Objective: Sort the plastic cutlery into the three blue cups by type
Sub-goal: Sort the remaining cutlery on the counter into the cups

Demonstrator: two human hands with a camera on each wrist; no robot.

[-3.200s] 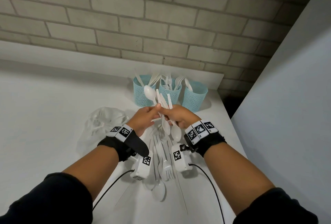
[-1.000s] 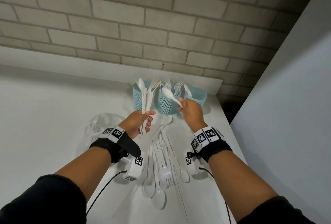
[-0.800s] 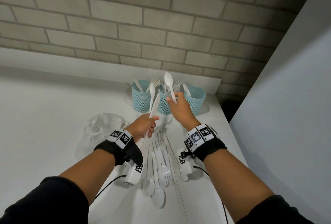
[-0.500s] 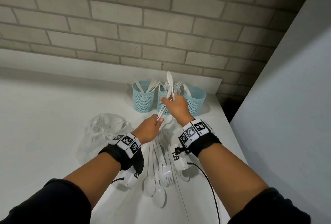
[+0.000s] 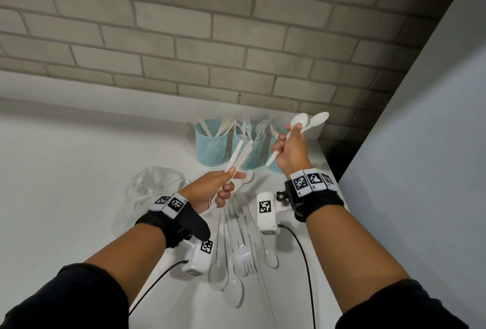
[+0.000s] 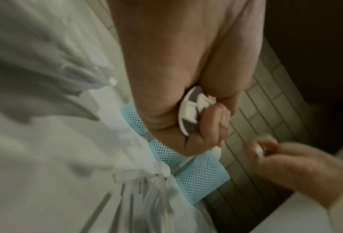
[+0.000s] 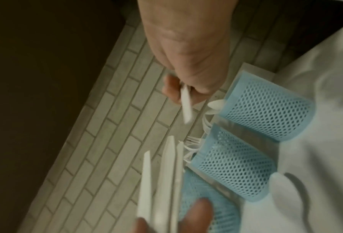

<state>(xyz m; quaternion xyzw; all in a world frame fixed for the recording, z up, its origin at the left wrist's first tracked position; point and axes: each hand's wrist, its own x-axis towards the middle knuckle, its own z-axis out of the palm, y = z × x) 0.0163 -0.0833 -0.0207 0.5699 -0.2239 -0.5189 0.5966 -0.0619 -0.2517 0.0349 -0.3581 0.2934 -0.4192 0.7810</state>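
Note:
Three blue mesh cups stand in a row by the wall: the left cup [image 5: 211,144] with knives, the middle cup [image 5: 249,152] with forks, and the right cup [image 5: 273,167] half hidden behind my right hand. My right hand [image 5: 288,139] grips two white spoons [image 5: 313,121] by the handles, bowls up and tilted right, above the right cup. My left hand [image 5: 226,186] grips a small bundle of flat white cutlery [image 5: 238,155] that points up toward the middle cup. In the right wrist view the spoon handle [image 7: 185,107] hangs above the cups [image 7: 266,107].
Several loose spoons and forks [image 5: 236,252] lie on the white table [image 5: 65,184] between my wrists. A crumpled clear plastic bag [image 5: 150,189] sits left of my left hand. A brick wall [image 5: 236,39] runs behind the cups, and a grey panel [image 5: 420,171] borders the table's right edge.
My right hand pulled a second spoon out of the left hand's bundle and moved right and up, over the right cup. My left hand stayed in front of the cups with the rest.

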